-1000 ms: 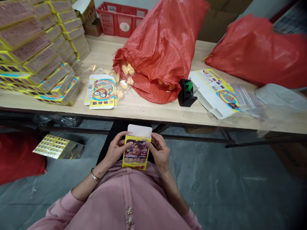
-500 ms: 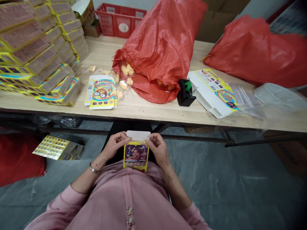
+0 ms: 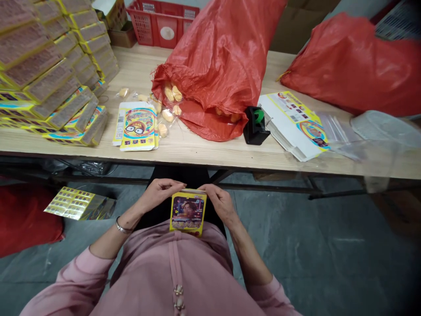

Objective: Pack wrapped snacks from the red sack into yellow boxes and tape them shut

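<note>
A small yellow box (image 3: 187, 213) with a dark printed picture rests upright against my lap, below the table edge. At its top left corner my left hand (image 3: 164, 192) is closed, thumb and fingers pinching the top edge. My right hand (image 3: 219, 202) pinches the top right corner in the same way. The white top flap is folded down, so only a thin pale edge shows between the hands. On the table ahead lie flat yellow cartons (image 3: 138, 127), beside wrapped yellow pieces (image 3: 167, 115).
Stacked yellow boxes (image 3: 72, 92) fill the table's left. An open red sack (image 3: 217, 74), a black tape dispenser (image 3: 255, 126), flat printed cartons (image 3: 296, 127), a second red sack (image 3: 348, 66) and a red crate (image 3: 158, 26) stand on the table (image 3: 197, 156).
The white flap that stood up from the box is now folded down. Both hands have moved slightly outward and stay at the top corners.
</note>
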`<move>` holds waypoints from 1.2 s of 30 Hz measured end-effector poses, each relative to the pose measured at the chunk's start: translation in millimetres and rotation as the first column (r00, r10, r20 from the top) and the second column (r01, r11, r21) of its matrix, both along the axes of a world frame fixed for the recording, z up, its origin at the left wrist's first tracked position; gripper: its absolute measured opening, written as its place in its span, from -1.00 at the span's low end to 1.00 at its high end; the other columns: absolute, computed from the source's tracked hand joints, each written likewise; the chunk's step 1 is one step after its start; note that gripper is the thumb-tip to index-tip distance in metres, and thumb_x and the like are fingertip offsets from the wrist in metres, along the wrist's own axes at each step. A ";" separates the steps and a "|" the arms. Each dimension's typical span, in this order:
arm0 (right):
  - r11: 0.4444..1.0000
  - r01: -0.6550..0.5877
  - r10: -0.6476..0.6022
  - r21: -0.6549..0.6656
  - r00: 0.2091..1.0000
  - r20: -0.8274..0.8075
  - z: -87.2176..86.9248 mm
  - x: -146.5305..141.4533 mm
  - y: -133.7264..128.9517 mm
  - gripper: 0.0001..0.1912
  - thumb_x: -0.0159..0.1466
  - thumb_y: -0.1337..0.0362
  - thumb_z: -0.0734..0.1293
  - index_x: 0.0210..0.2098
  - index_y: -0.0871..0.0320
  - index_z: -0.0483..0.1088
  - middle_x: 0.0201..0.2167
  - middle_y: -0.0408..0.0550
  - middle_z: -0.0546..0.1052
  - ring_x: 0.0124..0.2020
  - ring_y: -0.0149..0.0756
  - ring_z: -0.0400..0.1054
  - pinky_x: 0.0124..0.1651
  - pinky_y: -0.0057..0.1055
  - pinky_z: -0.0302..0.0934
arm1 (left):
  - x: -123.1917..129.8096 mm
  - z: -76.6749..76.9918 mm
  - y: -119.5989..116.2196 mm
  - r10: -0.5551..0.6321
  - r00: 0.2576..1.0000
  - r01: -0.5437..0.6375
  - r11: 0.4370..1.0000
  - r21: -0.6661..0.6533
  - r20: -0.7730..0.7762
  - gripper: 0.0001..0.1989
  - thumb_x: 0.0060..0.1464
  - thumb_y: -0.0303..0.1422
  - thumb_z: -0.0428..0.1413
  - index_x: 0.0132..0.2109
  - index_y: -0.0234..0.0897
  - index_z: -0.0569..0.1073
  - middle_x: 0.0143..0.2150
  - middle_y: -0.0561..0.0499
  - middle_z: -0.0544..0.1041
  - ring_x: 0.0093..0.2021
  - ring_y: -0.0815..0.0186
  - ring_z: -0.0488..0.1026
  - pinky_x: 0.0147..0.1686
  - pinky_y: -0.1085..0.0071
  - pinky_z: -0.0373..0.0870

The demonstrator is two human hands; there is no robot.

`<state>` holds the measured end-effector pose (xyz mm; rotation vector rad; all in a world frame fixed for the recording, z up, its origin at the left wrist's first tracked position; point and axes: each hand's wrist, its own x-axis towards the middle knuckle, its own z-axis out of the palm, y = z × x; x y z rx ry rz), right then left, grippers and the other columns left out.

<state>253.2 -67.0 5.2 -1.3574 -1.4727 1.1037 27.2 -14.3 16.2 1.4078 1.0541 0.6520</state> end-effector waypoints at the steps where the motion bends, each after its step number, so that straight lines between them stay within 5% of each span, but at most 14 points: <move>1: 0.999 0.024 -0.024 -0.022 1.000 -0.004 0.0 0.2 0.9 -0.67 0.34 0.04 0.23 -0.28 0.12 0.52 -0.30 -0.07 0.59 -0.25 -0.27 0.47 -0.18 -0.40 0.35 | 0.9 1.2 2.0 -0.022 1.000 0.022 1.000 -0.022 -0.012 -0.67 0.05 -0.11 0.21 -0.22 -0.28 0.65 -0.19 -0.09 0.67 -0.20 0.18 0.59 -0.20 0.36 0.51; 10: 0.992 0.092 -0.091 -0.082 0.996 0.009 -9.6 -0.4 8.3 -0.73 0.24 0.08 0.35 -0.32 0.14 0.57 -0.39 -0.09 0.61 -0.38 -0.27 0.47 -0.32 -0.42 0.33 | 0.3 0.5 17.8 -0.188 0.980 0.187 0.982 -0.034 -0.057 -0.67 0.09 -0.14 0.18 -0.13 -0.28 0.63 -0.28 -0.04 0.67 -0.32 0.25 0.57 -0.35 0.45 0.45; 17: 0.998 -0.062 0.060 0.020 0.994 0.087 -2.7 10.7 10.2 -0.79 0.29 0.15 0.34 -0.26 0.09 0.60 -0.27 -0.10 0.65 -0.27 -0.22 0.54 -0.22 -0.36 0.41 | -3.5 -1.2 14.9 -0.250 0.968 0.248 0.967 -0.066 -0.024 -0.64 0.15 -0.15 0.14 -0.02 -0.25 0.60 -0.13 -0.04 0.67 -0.19 0.17 0.61 -0.19 0.35 0.53; 23: 0.963 -0.165 0.123 0.215 0.973 0.196 -3.8 20.5 0.5 -0.77 0.36 0.20 0.27 -0.12 0.07 0.56 -0.14 -0.07 0.62 -0.14 -0.23 0.55 -0.06 -0.32 0.45 | -0.4 0.2 3.9 -0.246 0.963 0.260 0.955 0.140 -0.112 -0.63 0.24 -0.18 0.05 0.07 -0.27 0.54 0.08 -0.05 0.57 0.08 0.13 0.52 0.06 0.24 0.47; 30: 0.928 -0.175 0.089 0.329 0.962 0.259 -4.7 22.4 -15.9 -0.77 0.37 0.24 0.28 -0.04 0.08 0.51 -0.04 -0.01 0.58 -0.03 -0.24 0.50 0.06 -0.29 0.41 | 2.1 -14.3 -4.2 -0.231 0.964 0.267 0.827 0.494 -0.135 -0.66 0.16 -0.27 0.18 0.07 -0.23 0.53 0.09 -0.08 0.56 0.08 0.17 0.53 0.11 0.25 0.46; 33: 0.927 -0.167 0.095 0.337 0.971 0.219 -7.2 19.3 -19.8 -0.81 0.36 0.25 0.30 -0.11 0.07 0.53 -0.07 -0.01 0.59 -0.05 -0.25 0.51 0.03 -0.29 0.42 | 2.5 -19.6 -10.5 -0.227 0.967 0.256 0.822 0.509 -0.119 -0.70 0.21 -0.31 0.13 0.06 -0.22 0.54 0.08 -0.07 0.57 0.08 0.21 0.53 0.12 0.27 0.46; 36: 0.934 -0.125 0.078 0.336 0.986 0.148 -8.6 13.0 -24.8 -0.85 0.35 0.28 0.31 -0.16 0.09 0.53 -0.10 0.01 0.59 -0.09 -0.27 0.51 -0.02 -0.33 0.41 | 4.4 -20.5 -17.4 -0.206 0.975 0.220 0.875 0.431 -0.078 -0.75 0.20 -0.30 0.14 -0.01 -0.22 0.58 0.05 -0.10 0.59 0.06 0.21 0.54 0.09 0.26 0.47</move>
